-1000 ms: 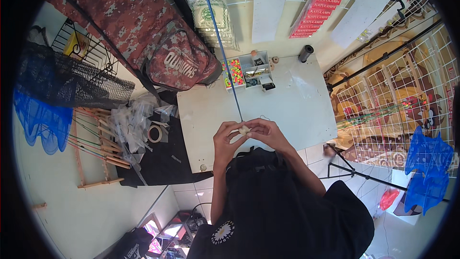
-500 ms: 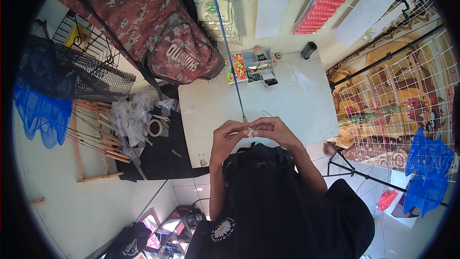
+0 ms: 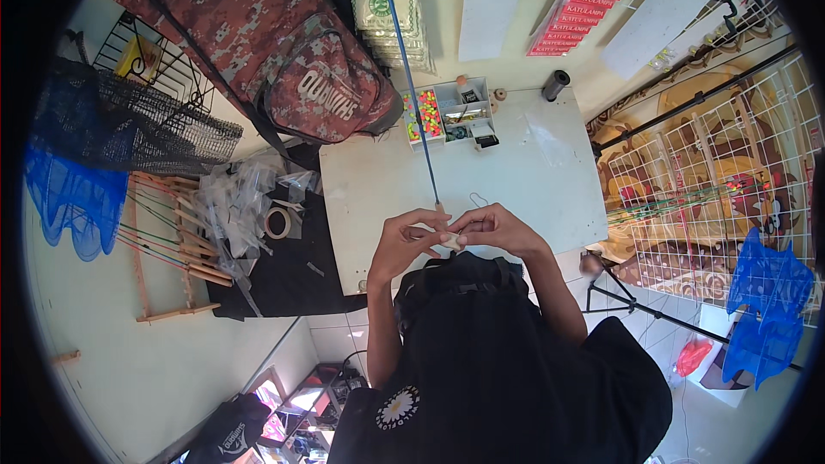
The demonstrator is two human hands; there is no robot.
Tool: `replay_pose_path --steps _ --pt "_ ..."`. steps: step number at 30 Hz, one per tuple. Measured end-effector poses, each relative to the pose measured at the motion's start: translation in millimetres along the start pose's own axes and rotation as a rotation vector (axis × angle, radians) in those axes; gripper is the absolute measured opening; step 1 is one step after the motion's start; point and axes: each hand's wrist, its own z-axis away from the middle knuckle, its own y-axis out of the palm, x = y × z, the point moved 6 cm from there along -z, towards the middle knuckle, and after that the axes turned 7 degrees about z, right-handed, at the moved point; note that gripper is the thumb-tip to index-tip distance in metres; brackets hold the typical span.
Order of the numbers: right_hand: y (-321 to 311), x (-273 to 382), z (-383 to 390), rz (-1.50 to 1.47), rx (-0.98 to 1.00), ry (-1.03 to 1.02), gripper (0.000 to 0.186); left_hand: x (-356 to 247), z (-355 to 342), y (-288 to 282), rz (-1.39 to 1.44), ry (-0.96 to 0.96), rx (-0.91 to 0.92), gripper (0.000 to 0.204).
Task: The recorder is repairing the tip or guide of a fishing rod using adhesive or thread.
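A thin blue fishing rod point(image 3: 404, 43) rises from my hands over the white table, its light brown lower end at my fingertips. My left hand point(image 3: 404, 242) is closed, fingers bent around that end. My right hand point(image 3: 498, 229) is closed too, thumb and fingers pinching a small pale piece point(image 3: 451, 242) where both hands meet. This piece lies in line with the rod; I cannot tell whether it is part of it, as fingers cover the join. A thin looped line point(image 3: 479, 198) shows on the table just beyond my right hand.
On the white table point(image 3: 533, 198) stand a compartment box point(image 3: 464, 123) with bright beads and a black cylinder point(image 3: 556, 85). A camouflage bag point(image 3: 318, 90) leans at the far left. Plastic bags and a tape roll point(image 3: 278, 223) lie on black cloth. A tripod point(image 3: 632, 305) stands right.
Both hands stay together at the rod's lower end, with small shifts of the fingers. More of the pale piece shows between the thumbs. The view has shifted slightly.
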Motion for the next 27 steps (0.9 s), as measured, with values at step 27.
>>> replay_pose_path --steps 27 --pt "0.1 -0.2 -1.9 -0.251 -0.034 -0.096 0.038 20.6 0.7 -13.5 -0.073 0.227 -0.275 0.012"
